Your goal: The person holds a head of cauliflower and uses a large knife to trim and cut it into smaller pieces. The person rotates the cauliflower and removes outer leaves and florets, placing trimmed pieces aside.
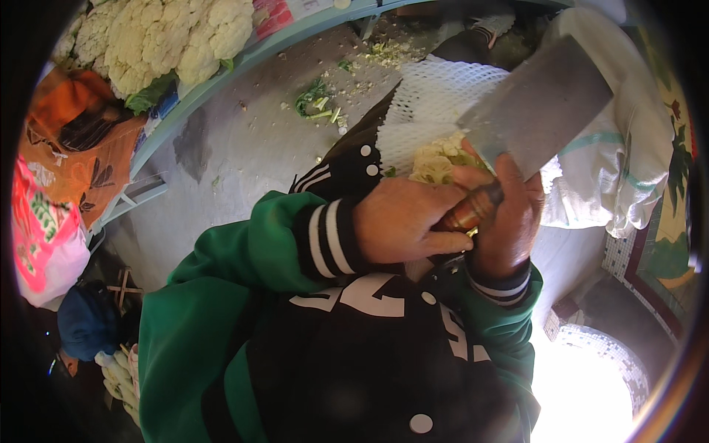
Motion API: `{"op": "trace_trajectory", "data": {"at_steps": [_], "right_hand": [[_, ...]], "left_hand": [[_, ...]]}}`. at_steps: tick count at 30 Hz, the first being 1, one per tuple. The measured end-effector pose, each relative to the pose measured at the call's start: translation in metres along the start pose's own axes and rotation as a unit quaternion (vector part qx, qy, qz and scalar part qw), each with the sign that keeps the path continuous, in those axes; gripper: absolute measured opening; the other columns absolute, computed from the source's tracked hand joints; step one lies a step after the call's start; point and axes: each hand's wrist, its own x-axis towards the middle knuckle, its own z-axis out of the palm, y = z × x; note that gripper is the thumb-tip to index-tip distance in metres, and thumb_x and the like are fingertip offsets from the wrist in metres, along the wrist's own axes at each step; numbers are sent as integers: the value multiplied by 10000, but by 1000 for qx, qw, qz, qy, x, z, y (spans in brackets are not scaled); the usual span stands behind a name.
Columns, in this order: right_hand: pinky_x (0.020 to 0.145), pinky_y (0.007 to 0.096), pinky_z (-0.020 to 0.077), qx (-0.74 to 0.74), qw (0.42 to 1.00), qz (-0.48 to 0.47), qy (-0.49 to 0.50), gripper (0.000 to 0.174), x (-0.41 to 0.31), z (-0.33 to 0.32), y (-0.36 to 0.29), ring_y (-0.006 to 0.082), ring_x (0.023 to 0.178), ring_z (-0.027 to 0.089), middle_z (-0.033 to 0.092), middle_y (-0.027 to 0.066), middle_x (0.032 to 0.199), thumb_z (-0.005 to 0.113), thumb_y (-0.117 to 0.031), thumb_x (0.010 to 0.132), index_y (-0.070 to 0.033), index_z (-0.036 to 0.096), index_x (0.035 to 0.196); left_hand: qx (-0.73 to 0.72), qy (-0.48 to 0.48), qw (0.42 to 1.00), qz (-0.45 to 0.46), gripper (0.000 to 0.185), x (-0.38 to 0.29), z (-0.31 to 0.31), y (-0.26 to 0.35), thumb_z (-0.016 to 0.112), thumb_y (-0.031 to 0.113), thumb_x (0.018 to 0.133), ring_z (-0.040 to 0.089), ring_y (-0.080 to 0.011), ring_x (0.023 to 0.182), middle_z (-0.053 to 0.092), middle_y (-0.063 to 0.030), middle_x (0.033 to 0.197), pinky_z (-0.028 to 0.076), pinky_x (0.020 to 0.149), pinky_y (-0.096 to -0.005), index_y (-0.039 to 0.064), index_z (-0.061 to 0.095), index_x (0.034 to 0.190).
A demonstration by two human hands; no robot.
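Note:
My right hand (508, 216) is closed around the cleaver, near where its reddish-brown handle (471, 209) meets the blade. The broad grey blade (540, 105) points up and to the right. My left hand (410, 219) reaches in from the left, its fingers around a cauliflower piece (435, 160) and its thumb close to the handle's end. The cauliflower's underside is hidden by the hands. White foam netting (426, 99) lies over my lap beneath it.
Large cauliflower heads (171, 39) are piled on a blue-framed table (194, 102) at the upper left. Leaf scraps (318, 102) and crumbs litter the floor. A white woven sack (598, 160) stands at the right. Part of another person's hand (492, 40) shows at the top.

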Motion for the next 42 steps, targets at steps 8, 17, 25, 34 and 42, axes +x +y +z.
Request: {"op": "trace_trajectory", "data": {"at_steps": [8,17,25,34,42], "right_hand": [[446,182,426,-88,994,-31,57,145,12,-22,-23,105,513,548,679,181,870,506,-42,918,13,519,1051],[548,270,548,-198,975,92,49,299,-36,-15,-14,239,705,685,639,174,926,501,-22,919,91,449,1191],[656,297,579,-207,974,76,50,267,-44,-10,-1,261,830,701,640,174,980,500,-22,930,104,478,1164],[633,274,569,-195,981,21,11,218,-29,-5,11,258,837,699,617,136,992,494,-31,949,77,493,1138],[633,269,562,-206,978,34,6,232,-26,-4,17,247,846,696,612,131,1014,461,-41,973,58,472,1183]], "left_hand": [[-114,257,954,-100,101,-23,-34,-61,584,13,910,588,-112,720,636,-29,839,482,674,-240,35,644,988],[-309,105,924,-200,96,-20,-19,-55,609,29,910,560,-58,698,615,5,809,478,643,-215,-16,651,983],[-211,104,957,-169,139,-18,-9,-47,623,54,896,584,-80,739,643,-19,874,481,688,-222,-2,668,1015],[-156,135,969,-137,185,-5,-2,-53,618,109,906,583,-104,812,645,-57,907,474,704,-250,-5,669,1042],[-221,113,951,-187,136,-4,2,-61,619,73,912,550,-71,730,641,-15,812,461,663,-220,-16,676,997]]}}
